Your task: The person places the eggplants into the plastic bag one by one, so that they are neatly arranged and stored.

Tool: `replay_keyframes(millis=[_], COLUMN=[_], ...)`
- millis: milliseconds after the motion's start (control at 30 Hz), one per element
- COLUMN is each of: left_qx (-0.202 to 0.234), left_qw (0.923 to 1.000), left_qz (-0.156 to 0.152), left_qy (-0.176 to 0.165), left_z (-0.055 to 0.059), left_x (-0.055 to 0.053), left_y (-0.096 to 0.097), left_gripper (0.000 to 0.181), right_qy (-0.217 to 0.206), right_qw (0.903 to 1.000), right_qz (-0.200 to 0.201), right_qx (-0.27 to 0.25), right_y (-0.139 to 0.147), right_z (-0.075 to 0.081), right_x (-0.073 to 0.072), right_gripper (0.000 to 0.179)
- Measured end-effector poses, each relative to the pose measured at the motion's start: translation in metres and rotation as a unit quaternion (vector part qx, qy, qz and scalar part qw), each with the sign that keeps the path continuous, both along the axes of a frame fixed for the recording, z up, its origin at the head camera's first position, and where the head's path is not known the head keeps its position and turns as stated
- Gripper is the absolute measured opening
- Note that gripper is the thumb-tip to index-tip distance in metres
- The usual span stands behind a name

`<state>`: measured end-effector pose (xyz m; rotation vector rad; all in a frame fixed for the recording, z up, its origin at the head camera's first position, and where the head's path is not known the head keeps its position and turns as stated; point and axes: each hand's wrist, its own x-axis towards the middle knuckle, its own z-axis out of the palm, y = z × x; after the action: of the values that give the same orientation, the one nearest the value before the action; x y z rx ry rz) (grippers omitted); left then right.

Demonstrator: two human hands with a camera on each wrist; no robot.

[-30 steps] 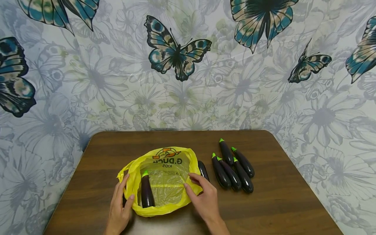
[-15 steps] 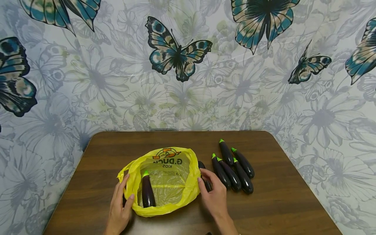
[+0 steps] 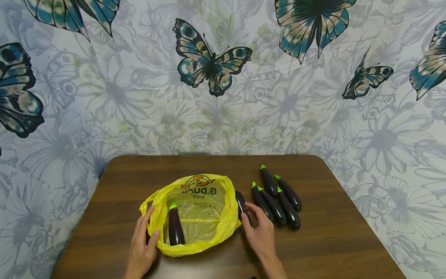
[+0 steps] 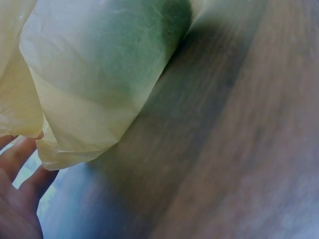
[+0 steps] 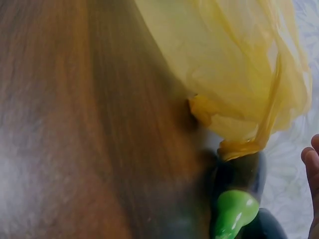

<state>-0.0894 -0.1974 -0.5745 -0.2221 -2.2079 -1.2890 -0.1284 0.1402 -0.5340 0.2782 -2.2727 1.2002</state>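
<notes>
A yellow plastic bag (image 3: 228,201) stands with its mouth spread, and one eggplant (image 3: 175,228) lies inside. My left hand (image 3: 141,244) touches the bag's left side, thumb in front and fingers farther back. In the left wrist view the bag's corner (image 4: 75,154) hides the fingertips. Beside the bag's right wall lies another eggplant (image 3: 241,201). My right hand (image 3: 259,228) is over it, thumb and fingers bent towards it. In the right wrist view that eggplant's green cap (image 5: 234,211) faces the camera, and a gap shows between it and the fingertips (image 5: 311,157).
Several eggplants (image 3: 275,207) lie in a loose group to the right of my right hand. All stand on a brown wooden table (image 3: 334,240). Behind it is a wall covering (image 3: 223,124) printed with butterflies and flowers.
My right hand has left the bag's right rim and moved right, over the eggplant beside it. My left hand has stayed at the bag's left side.
</notes>
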Motion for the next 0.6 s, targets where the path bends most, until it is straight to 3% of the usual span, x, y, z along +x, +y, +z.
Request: replay_keyframes(millis=[300,600], left_qx=[-0.004,0.000], left_qw=[0.9998,0.9999], left_qz=[-0.003,-0.004], left_qy=[0.018,0.015], left_z=[0.000,-0.002], left_x=[-0.001,-0.001], left_y=[0.000,0.000], left_gripper=[0.070,0.070], right_qy=[-0.033,-0.054], right_qw=[0.9991,0.9977], right_qz=[-0.020,-0.033], right_qx=[0.017,0.024], right_y=[0.007,0.009], right_z=[-0.014,-0.025], right_x=[-0.001,-0.003], right_gripper=[0.040,0.042])
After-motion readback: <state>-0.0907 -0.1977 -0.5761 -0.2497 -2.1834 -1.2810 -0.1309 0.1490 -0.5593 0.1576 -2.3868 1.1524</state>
